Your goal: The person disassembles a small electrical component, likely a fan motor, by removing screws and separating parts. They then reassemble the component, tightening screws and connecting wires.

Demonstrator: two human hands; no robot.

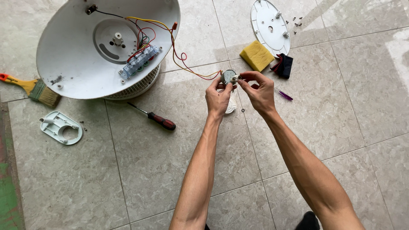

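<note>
Both bare forearms stretch forward and come close together. The left hand (218, 99) and right hand (258, 90) meet with fingers curled, fingertips pinching.

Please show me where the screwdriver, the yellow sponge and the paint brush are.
screwdriver (162, 121): head view, on its dark red handle.
yellow sponge (256, 55): head view, middle of its top face.
paint brush (46, 96): head view, on the bristles.

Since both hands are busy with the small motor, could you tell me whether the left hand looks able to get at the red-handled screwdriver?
Probably yes: the screwdriver lies on bare tile beside the left hand, nothing between, but that hand's grip is on the small motor.
</note>
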